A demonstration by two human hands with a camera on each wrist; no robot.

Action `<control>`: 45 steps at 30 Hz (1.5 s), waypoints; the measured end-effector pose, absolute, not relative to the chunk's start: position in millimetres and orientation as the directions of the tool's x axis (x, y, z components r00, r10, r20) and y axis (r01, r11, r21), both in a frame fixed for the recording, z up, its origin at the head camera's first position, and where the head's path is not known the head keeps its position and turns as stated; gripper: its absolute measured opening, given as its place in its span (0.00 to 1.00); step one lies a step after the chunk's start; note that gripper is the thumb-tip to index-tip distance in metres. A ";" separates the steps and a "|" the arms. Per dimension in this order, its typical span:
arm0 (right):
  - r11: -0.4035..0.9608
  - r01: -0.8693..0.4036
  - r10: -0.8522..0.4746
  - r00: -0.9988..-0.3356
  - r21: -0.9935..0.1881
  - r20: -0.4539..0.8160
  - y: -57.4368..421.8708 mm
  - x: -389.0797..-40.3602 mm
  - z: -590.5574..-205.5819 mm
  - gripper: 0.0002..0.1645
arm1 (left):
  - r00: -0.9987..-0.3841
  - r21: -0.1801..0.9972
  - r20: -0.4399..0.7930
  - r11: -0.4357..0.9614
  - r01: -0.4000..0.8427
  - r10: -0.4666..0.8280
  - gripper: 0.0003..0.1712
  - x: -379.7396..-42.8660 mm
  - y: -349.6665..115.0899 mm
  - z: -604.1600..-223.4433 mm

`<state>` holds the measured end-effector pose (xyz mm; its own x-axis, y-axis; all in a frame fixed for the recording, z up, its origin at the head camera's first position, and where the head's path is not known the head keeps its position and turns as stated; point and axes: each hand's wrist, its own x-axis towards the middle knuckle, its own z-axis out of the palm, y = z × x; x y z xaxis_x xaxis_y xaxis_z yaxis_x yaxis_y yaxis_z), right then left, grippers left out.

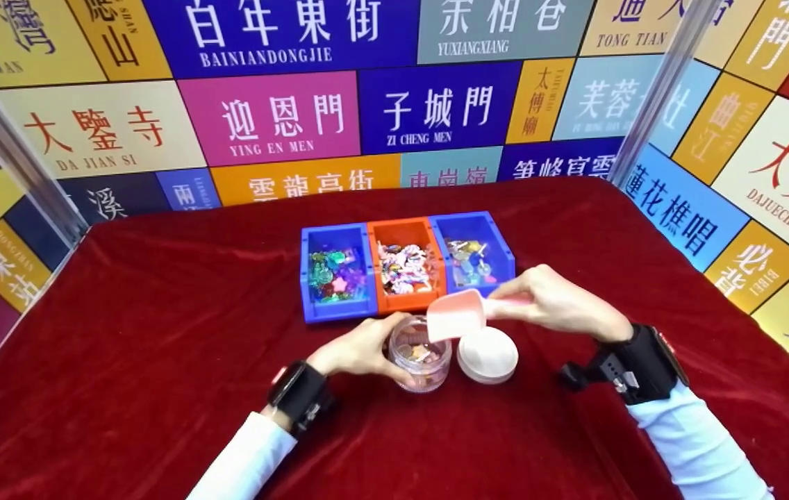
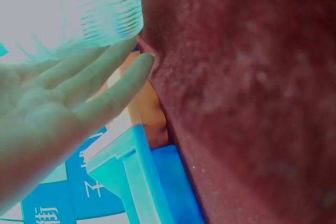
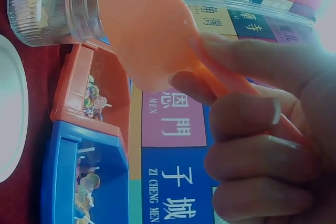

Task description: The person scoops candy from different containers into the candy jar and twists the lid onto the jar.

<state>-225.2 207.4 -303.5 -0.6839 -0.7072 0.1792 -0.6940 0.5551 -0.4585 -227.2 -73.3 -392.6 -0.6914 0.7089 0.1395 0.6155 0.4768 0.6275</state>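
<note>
My left hand (image 1: 360, 351) grips a clear jar (image 1: 428, 382) from its left side, thumb in front and fingers behind. Small colourful pieces (image 1: 419, 353) lie inside the jar. The right hand (image 1: 558, 302) holds a pink scoop (image 1: 455, 318) by its handle, and the scoop's blade is tilted at the jar's rim. In the right wrist view, the fingers curl round the handle and the scoop (image 3: 149, 35) overlaps the jar's mouth. Close beside the jar, a round white lid (image 1: 487, 354) rests on the cloth.
Behind the jar stand three joined bins: a left blue bin (image 1: 340, 310), an orange bin (image 1: 411, 301) and a right blue bin (image 1: 499, 239), each with small charms inside. Dark red cloth (image 1: 193, 333) covers the table. Panels with lettering (image 1: 269, 118) rise along its back and sides.
</note>
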 end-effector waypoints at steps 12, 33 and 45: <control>0.569 -0.629 -0.657 -0.735 -0.530 0.168 211.8 -235.1 -313.6 0.12 | -0.714 0.775 0.092 0.400 0.489 0.694 0.41 -232.3 -88.6 -384.8; 0.810 -0.581 -0.567 -0.739 0.081 0.364 127.1 -269.9 -321.4 0.07 | -0.857 0.736 0.454 0.645 0.208 -0.242 0.25 -259.8 -120.1 -385.5; 0.826 -0.560 -0.561 -0.803 0.069 0.203 99.2 -291.4 -322.2 0.05 | -0.966 0.736 0.215 0.674 0.065 -0.141 0.30 -264.7 -132.6 -389.3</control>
